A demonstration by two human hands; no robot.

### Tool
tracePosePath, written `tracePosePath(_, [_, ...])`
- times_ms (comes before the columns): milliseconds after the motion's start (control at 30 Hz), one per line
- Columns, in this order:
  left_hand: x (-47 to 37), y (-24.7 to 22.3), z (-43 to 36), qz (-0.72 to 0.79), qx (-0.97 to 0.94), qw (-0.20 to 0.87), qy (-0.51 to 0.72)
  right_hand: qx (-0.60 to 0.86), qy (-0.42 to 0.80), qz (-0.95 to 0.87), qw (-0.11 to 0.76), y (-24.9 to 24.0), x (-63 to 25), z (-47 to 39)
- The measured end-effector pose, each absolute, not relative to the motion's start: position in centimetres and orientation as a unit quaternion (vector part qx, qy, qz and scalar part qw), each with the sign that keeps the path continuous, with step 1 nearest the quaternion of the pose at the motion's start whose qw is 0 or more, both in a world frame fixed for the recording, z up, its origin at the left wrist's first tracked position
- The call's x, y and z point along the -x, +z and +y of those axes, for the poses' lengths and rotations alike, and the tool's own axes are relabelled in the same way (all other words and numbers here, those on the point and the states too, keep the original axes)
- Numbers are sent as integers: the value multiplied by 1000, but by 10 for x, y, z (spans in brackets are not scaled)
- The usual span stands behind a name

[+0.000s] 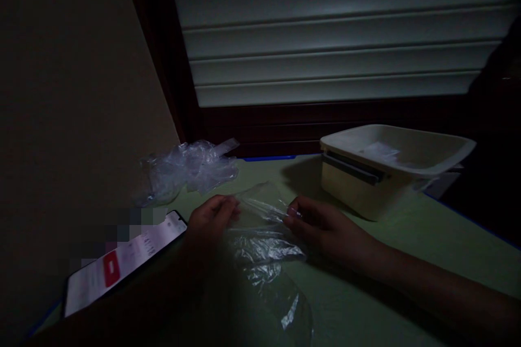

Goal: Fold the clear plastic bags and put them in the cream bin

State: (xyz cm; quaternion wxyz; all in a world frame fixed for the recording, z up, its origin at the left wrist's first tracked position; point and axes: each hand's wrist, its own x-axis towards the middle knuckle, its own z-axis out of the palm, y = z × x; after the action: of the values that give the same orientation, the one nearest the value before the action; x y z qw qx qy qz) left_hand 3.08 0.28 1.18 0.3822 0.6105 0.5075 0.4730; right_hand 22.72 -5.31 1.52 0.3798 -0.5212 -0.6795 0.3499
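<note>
A clear plastic bag (266,246) stretches between my two hands over the green tabletop, its lower part hanging or lying toward the front edge. My left hand (214,214) pinches its upper left edge, fingers closed. On the other side, my right hand (319,227) grips the bag's right edge between thumb and fingers. Behind my left hand lies a crumpled heap of clear plastic bags (191,165). The scene is dim, so the bag's exact outline is hard to make out.
A cream plastic bin (358,195) with a dark handle stands at the back right, holding some clear plastic. A phone (130,263) with a lit screen is at the left, beside my left forearm. A slatted panel (334,43) rises behind the green table (411,260).
</note>
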Motion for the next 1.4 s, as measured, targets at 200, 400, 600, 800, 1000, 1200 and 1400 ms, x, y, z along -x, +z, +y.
tracePosePath(200, [-31, 18, -1, 475, -639, 410, 445, 514, 337, -670, 416, 48, -241, -62])
tracePosePath(400, [-26, 28, -5, 439, -617, 518, 397, 562, 348, -623, 418, 70, -257, -69])
tracePosePath(600, [-9, 35, 10, 448, -621, 533, 359, 562, 344, -655, 370, 63, -269, -60])
tracePosePath(800, [-2, 42, 13, 530, -699, 415, 240, 579, 161, -752, 269, 34, -271, -44])
tracePosePath(1000, [-2, 32, 10, 488, -811, 100, 306, 604, 62, -766, 210, 4, -280, -34])
tracePosePath(1200, [-13, 3, -3, 352, -909, 49, 217, 596, -23, -777, 202, 2, -274, -33])
tracePosePath(1400, [-18, -4, -12, 362, -929, 66, 39, 509, -5, -799, 319, 5, -237, -53])
